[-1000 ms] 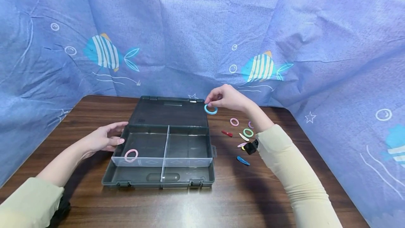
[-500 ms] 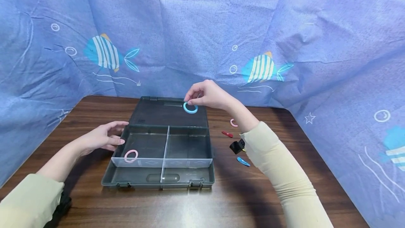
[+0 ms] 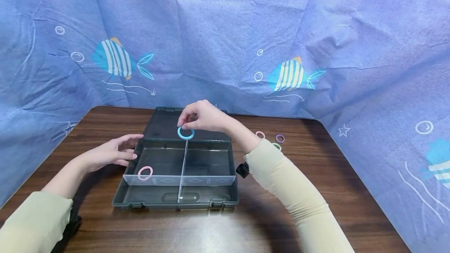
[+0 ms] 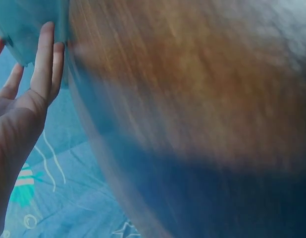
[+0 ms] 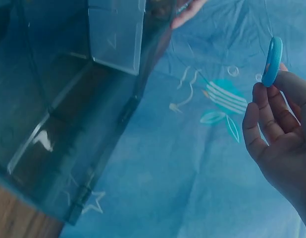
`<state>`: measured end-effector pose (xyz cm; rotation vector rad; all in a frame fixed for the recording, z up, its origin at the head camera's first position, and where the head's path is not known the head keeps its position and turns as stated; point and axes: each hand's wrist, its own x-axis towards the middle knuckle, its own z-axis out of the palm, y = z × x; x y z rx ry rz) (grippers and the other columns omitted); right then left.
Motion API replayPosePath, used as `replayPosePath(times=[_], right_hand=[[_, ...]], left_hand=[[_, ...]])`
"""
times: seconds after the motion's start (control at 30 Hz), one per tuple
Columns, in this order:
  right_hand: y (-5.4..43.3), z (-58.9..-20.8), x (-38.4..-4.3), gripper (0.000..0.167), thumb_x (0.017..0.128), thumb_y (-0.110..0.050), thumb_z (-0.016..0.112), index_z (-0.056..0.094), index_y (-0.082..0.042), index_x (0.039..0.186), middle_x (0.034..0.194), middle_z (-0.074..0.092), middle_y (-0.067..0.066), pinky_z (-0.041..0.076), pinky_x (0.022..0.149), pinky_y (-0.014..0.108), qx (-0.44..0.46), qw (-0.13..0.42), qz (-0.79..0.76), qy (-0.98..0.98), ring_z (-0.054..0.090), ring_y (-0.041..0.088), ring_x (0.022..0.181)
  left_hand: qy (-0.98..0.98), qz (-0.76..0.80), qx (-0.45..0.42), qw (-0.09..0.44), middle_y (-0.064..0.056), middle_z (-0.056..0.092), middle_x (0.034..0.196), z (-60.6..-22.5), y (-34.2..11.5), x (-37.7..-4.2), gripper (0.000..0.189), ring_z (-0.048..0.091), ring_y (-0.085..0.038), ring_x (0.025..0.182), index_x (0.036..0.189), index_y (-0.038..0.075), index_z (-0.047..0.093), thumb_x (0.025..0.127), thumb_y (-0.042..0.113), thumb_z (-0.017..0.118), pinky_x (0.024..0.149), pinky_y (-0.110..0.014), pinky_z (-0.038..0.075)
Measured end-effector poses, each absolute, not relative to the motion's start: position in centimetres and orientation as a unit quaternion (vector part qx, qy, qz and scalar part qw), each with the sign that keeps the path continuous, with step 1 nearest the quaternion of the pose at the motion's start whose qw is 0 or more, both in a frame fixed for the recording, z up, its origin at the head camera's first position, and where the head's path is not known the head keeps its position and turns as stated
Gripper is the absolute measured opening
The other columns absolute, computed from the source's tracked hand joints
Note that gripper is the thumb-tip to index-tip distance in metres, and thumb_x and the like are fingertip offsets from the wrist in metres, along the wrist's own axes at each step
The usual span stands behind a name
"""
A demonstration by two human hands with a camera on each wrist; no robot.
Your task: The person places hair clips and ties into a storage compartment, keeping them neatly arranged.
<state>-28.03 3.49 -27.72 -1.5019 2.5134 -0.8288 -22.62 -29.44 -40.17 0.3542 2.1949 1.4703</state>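
Between thumb and fingertips, my right hand (image 3: 205, 116) pinches a light blue hair tie (image 3: 186, 138) above the back of a grey translucent organizer box (image 3: 158, 206). The right wrist view shows that hair tie (image 5: 274, 62) held on edge. My left hand (image 3: 109, 153) has its fingers extended against the box's left side; in the left wrist view those fingers (image 4: 44, 59) touch the plastic. A pink hair tie (image 3: 151, 171) is in the back left compartment by the front divider (image 3: 158, 180). The lid (image 3: 158, 126) lies folded back.
Right of the box, a pink hair tie (image 3: 260, 132), a purple hair tie (image 3: 279, 142) and a partly covered green hair tie (image 3: 277, 144) lie on the wooden table (image 3: 316, 167). My right forearm hides the area nearer the box. A blue fish-print cloth (image 3: 218, 30) hangs behind.
My right hand has carried the blue hair tie leftward from beside the lid to over the box's back middle. The purple hair tie is uncovered; the hair clips are now hidden. My left hand stays put.
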Motion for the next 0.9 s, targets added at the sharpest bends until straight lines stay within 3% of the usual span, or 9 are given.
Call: replayPosePath(times=[0.33, 0.57, 0.9], right_hand=[[0.4, -30.1, -27.9, 0.008, 0.085, -0.013, 0.07, 0.073, -0.013, 0.093, 0.089, 0.069, -0.005, 0.047, 0.074, 0.014, -0.51, 0.069, -0.264, 0.816, 0.06, 0.001, 0.079], [-1.3, -32.4, -27.9, 0.008, 0.086, -0.013, 0.07, 0.073, -0.014, 0.093, 0.088, 0.07, -0.006, 0.046, 0.073, 0.012, -0.519, 0.08, -0.248, 0.814, 0.059, 0.0, 0.078], [-3.0, -36.0, -27.7, 0.009, 0.087, -0.012, 0.067, 0.073, -0.014, 0.093, 0.087, 0.069, -0.008, 0.046, 0.07, 0.009, -0.51, 0.136, -0.242, 0.814, 0.057, -0.001, 0.076]], left_hand=[[0.776, 0.565, 0.123, 0.252, -0.031, 0.017, 0.148, -40.3, -29.4, -22.7, 0.074, 0.052, -0.032, 0.118, 0.151, 0.005, 0.009, 0.094, 0.013, 0.057, 0.088, -0.04, 0.052], [0.775, 0.565, 0.124, 0.254, -0.03, 0.016, 0.148, -40.2, -29.2, -22.6, 0.073, 0.052, -0.032, 0.118, 0.151, 0.006, 0.009, 0.095, 0.013, 0.056, 0.09, -0.042, 0.051], [0.776, 0.565, 0.117, 0.254, -0.03, 0.014, 0.149, -40.5, -29.4, -22.6, 0.073, 0.048, -0.031, 0.12, 0.151, 0.007, 0.01, 0.095, 0.014, 0.056, 0.091, -0.043, 0.051]])
